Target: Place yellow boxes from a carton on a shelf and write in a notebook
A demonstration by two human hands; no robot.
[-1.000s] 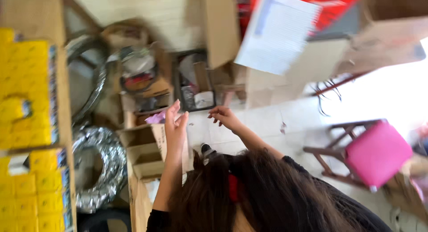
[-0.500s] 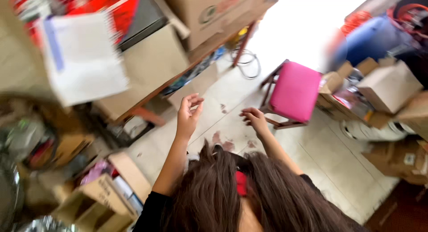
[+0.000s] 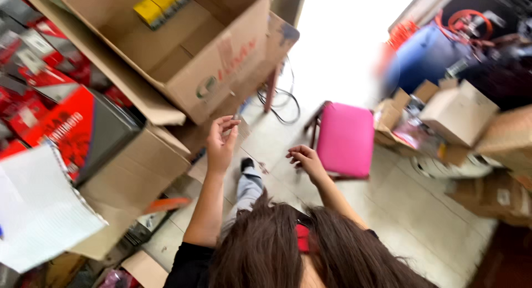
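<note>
My left hand [image 3: 221,139] is raised in front of me, fingertips pinched together on a small item too small to make out. It hovers just below a large open cardboard box [image 3: 221,61] on a table. My right hand [image 3: 305,159] is loosely curled with nothing visible in it, held over the tiled floor beside a pink stool [image 3: 346,138]. Long dark hair [image 3: 288,249] fills the lower edge of the view. Between my arms I see my leg in grey trousers and a dark shoe [image 3: 246,165].
Yellow packs [image 3: 158,3] lie in the open box. A red and black carton [image 3: 77,127] and white paper [image 3: 39,210] are at the left. Black cables [image 3: 284,99] lie on the floor. Cardboard boxes [image 3: 460,113] and a blue barrel [image 3: 424,61] stand at the right.
The view has swung to the right, away from the yellow stacks and coiled hoses toward the pink stool and doorway. Both hands stay raised, the left one still pinched.
</note>
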